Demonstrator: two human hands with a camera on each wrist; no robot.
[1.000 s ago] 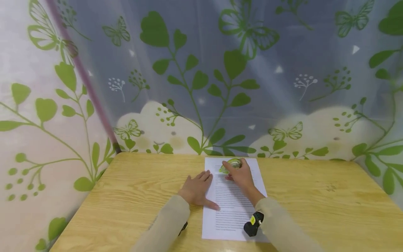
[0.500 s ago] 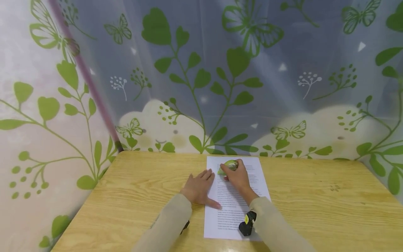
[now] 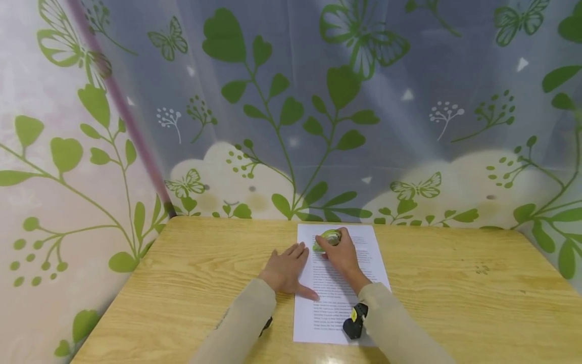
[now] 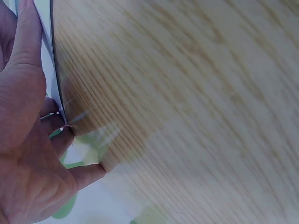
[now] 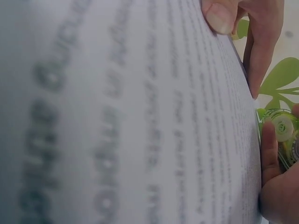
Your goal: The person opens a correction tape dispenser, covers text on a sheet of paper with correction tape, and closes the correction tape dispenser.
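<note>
A sheet of printed paper (image 3: 318, 323) lies upright on the wooden table. My right hand (image 3: 344, 255) grips a green, see-through correction tape (image 3: 328, 238) over the upper lines of text, its tip toward the left margin. In the right wrist view, round gears show inside the correction tape (image 5: 283, 129), between the thumb and fingers of the right hand (image 5: 280, 196). My left hand (image 3: 286, 270) rests flat on the sheet's left edge with its thumb spread across the paper. The left wrist view shows the left hand (image 4: 32, 140) along that edge, fingertips down on the table.
The light wooden table (image 3: 454, 298) extends to both sides of the sheet. A curtain (image 3: 291, 111) with green leaves and butterflies hangs just behind the table's far edge, and another patterned panel (image 3: 59, 192) stands at the left. Black wrist cameras sit on both sleeves.
My right hand has moved the correction tape a little to the left over the top lines of the sheet. The left hand has kept its place on the paper. The head view has shifted slightly.
</note>
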